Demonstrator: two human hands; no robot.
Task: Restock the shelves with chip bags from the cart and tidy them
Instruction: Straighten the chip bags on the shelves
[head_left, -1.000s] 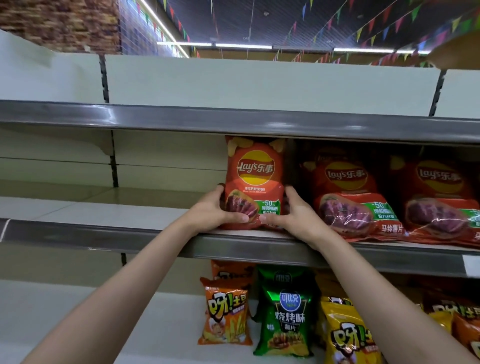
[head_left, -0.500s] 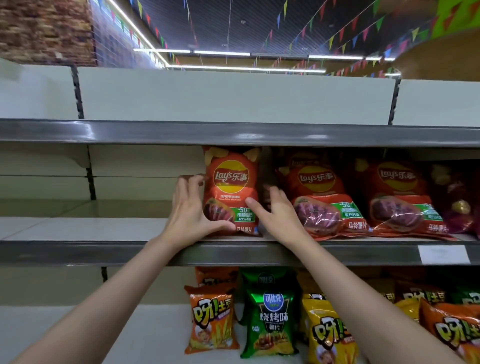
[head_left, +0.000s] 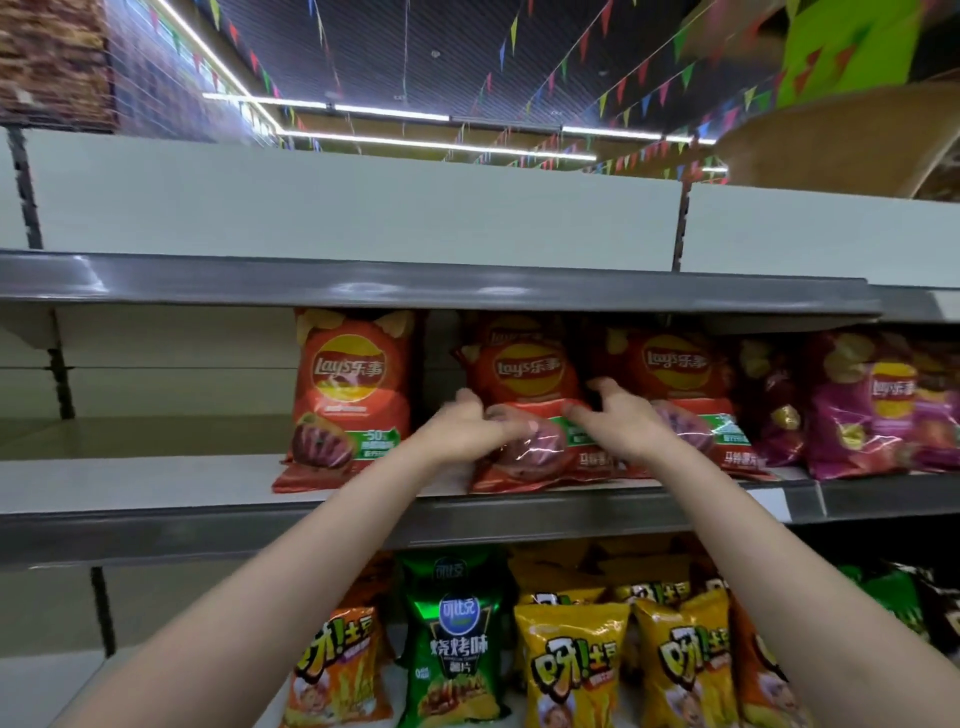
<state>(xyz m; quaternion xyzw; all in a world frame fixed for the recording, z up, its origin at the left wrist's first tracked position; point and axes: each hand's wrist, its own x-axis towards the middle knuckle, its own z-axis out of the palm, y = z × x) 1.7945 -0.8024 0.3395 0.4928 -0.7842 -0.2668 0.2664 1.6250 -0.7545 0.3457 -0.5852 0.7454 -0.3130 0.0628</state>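
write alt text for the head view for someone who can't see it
Both hands reach to the middle shelf, the left hand and right hand on either side of a red Lay's bag in a row of red and purple bags. The hands are blurred, so their grip is unclear. Yellow, green and orange bags fill the shelf below.

3 red bags (head_left: 353, 395), 2 yellow bags (head_left: 571, 670), 1 green bag (head_left: 457, 649).

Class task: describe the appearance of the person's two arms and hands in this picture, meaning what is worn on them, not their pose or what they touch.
Both forearms are bare, with no sleeve in view up to the frame's lower edge. The left hand and right hand wear no gloves. No watch, bracelet or wristband shows on either wrist. Both hands are motion-blurred, so rings or fine markings cannot be ruled out.
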